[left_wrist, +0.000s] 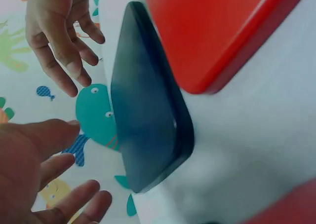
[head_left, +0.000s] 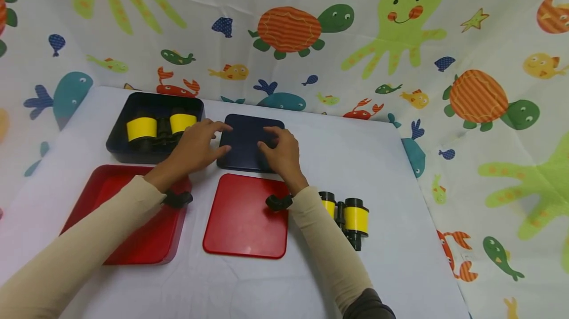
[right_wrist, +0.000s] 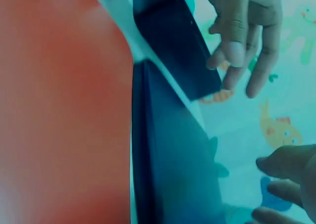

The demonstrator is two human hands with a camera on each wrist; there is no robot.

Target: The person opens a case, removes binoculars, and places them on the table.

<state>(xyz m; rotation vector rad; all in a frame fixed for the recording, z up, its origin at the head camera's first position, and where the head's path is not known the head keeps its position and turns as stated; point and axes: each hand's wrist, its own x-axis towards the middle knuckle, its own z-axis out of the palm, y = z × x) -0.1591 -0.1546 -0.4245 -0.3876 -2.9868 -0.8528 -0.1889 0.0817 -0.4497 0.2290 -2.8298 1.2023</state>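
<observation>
A flat dark blue lid [head_left: 249,143] lies on the table. Above its left edge hovers my left hand [head_left: 195,143], fingers apart and holding nothing. Over the lid's right side is my right hand [head_left: 283,153], thumb and fingers spread with nothing between them. In the left wrist view both hands stand off the lid [left_wrist: 145,105]. Left of it, a dark blue box [head_left: 120,136] contains yellow and black binoculars [head_left: 142,129], partly behind my left hand in the head view.
Nearer me lie a red lid [head_left: 246,225] and, to its left, a red box [head_left: 171,240] partly covered by my left forearm. A second pair of yellow and black binoculars [head_left: 357,219] lies beside my right forearm. A cloth printed with sea animals [head_left: 289,30] hangs behind the table.
</observation>
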